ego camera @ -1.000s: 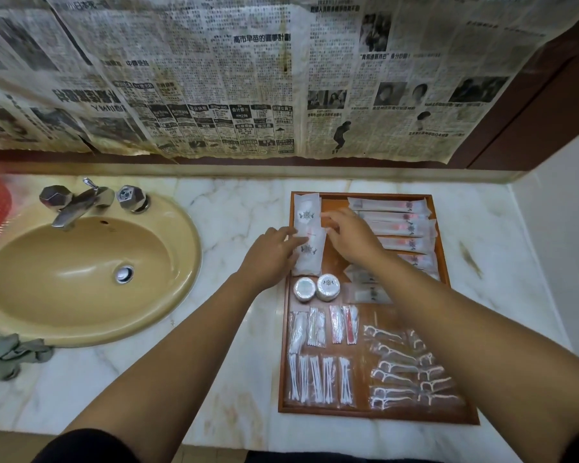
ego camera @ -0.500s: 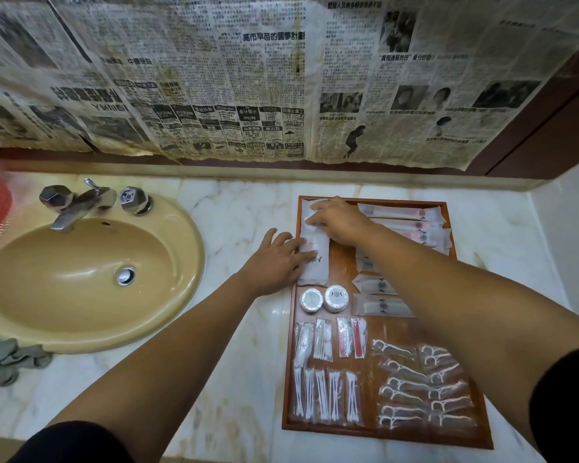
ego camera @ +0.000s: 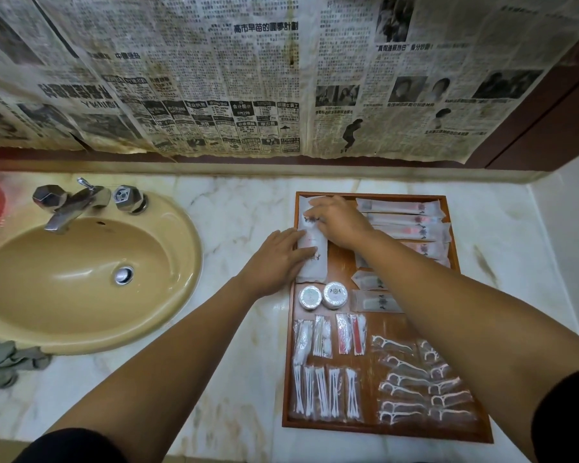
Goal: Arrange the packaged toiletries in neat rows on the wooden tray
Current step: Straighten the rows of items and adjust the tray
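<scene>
**Sachets handled at the tray's far-left corner**

The beige sink (ego camera: 81, 279) is seen at far left, set into the marble counter. Beside it, the left hand (ego camera: 278, 262) is laid flat on the lower white sachet (ego camera: 315, 262), fingers straight and pressed together, at the left rim of the wooden tray (ego camera: 381, 430). The upper white sachet (ego camera: 306, 208) is covered by the right hand (ego camera: 338, 222), fingertips bent down onto it. Whether it is pinched cannot be told. Toothbrush packets (ego camera: 401, 208) are lined up further right.
</scene>
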Action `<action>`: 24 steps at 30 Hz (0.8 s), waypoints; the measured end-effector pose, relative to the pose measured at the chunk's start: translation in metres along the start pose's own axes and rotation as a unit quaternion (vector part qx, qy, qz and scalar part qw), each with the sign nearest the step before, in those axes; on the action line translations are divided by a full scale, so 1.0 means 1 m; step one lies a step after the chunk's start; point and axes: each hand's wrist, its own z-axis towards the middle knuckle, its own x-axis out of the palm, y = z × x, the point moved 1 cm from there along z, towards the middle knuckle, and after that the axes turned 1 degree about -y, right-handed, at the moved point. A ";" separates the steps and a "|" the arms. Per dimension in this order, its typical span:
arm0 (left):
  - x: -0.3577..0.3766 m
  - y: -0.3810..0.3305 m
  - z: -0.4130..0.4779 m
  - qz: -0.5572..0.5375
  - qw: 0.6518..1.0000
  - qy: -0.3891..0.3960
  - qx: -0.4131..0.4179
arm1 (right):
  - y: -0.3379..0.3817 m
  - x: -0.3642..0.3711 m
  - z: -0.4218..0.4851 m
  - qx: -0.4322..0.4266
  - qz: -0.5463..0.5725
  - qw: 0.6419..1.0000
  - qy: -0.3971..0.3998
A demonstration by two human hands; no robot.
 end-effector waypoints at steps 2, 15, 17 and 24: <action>0.000 -0.005 -0.002 -0.048 0.996 -0.063 -0.043 | 0.002 0.000 -0.014 0.023 0.049 0.996 -0.067; 0.000 -0.039 -0.022 -0.373 0.800 -0.038 -0.469 | 0.020 0.017 -0.082 0.272 0.378 0.881 0.086; 0.004 -0.038 -0.023 -0.399 0.781 -0.050 -0.478 | 0.000 0.049 -0.070 0.283 0.416 0.859 0.098; -0.016 -0.058 -0.009 -0.564 0.646 -0.114 -0.502 | 0.036 0.018 -0.083 0.320 0.453 0.831 0.053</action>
